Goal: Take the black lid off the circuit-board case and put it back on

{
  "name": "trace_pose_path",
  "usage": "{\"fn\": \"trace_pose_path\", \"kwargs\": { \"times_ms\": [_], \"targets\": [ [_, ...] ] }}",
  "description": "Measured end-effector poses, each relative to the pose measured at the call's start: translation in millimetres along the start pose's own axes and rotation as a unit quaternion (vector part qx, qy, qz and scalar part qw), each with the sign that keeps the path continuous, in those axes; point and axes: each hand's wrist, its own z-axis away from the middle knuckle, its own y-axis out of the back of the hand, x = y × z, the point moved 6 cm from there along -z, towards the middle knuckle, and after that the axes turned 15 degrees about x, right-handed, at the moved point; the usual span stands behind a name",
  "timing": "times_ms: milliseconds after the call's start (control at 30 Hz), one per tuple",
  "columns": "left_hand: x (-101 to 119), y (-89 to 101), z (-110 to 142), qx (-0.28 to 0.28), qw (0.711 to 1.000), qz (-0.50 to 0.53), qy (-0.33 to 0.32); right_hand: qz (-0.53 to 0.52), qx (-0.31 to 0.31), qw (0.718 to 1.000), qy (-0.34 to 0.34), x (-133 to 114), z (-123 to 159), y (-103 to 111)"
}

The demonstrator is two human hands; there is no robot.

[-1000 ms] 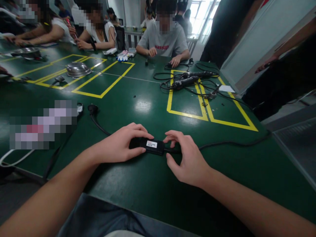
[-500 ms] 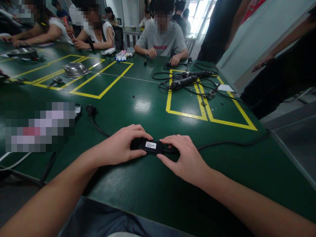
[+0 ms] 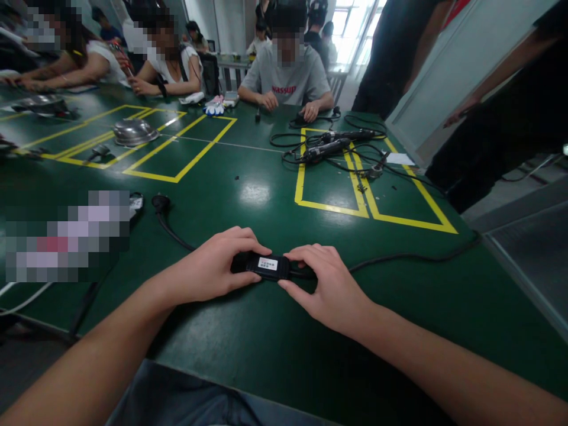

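Observation:
A small black box with a white printed label (image 3: 268, 269) lies on the green table, in line with a black cable. My left hand (image 3: 222, 260) grips its left end between thumb and fingers. At the right end, my right hand (image 3: 331, 281) pinches it with thumb and fingertips, arched over the cable. The cable (image 3: 399, 261) runs off to the right edge of the table. On the other side it comes out past my left hand and ends in a black plug (image 3: 160, 204) resting on the table.
Black handheld tools with tangled cords (image 3: 328, 148) lie across yellow tape frames. Farther left sit a metal bowl (image 3: 134, 132) and a pair of gloves (image 3: 214, 106). A blurred-out item (image 3: 75, 234) is near my left arm. Several people sit around the table; others stand at right.
Both hands keep their hold on the black box. The whole view has shifted slightly, and I see no clear movement of the box on the table.

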Motion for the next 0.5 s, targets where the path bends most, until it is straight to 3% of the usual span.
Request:
{"fn": "trace_pose_path", "kwargs": {
  "times_ms": [167, 300, 400, 500],
  "targets": [
    [1, 1.7, -2, 0.001, 1.000, 0.023, 0.017, -0.009, -0.014, 1.000, -0.003, 0, 0, -1],
    [-3, 9.4, -2, 0.046, 0.996, 0.045, 0.061, -0.032, 0.025, 0.997, -0.063, 6, 4, 4],
    [-13, 18.1, -3, 0.121, 0.989, -0.031, 0.079, -0.027, 0.026, 0.998, -0.059, 5, 5, 4],
    [-24, 16.8, -4, 0.129, 0.983, -0.107, 0.072, -0.008, 0.012, 1.000, -0.022, 1, 3, 3]
  ]
}}
